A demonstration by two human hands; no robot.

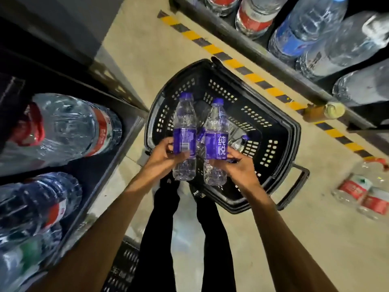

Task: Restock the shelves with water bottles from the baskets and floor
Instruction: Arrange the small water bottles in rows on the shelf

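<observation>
Above a black plastic basket (280,131) on the floor, I hold two small water bottles with purple caps and purple labels. My left hand (163,153) grips the left bottle (184,123) around its label. The right bottle (216,127) is gripped lower down by my right hand (237,165). Both bottles point caps away from me and nearly touch. At least one more purple-capped bottle (240,142) lies inside the basket, partly hidden behind the held ones.
Large water jugs (69,125) lie on dark shelves at my left, and more big bottles (305,24) fill the shelf at upper right. Red-labelled bottles (362,192) lie on the floor at right. Yellow-black tape (259,79) runs along the floor. A second basket (124,268) sits near my legs.
</observation>
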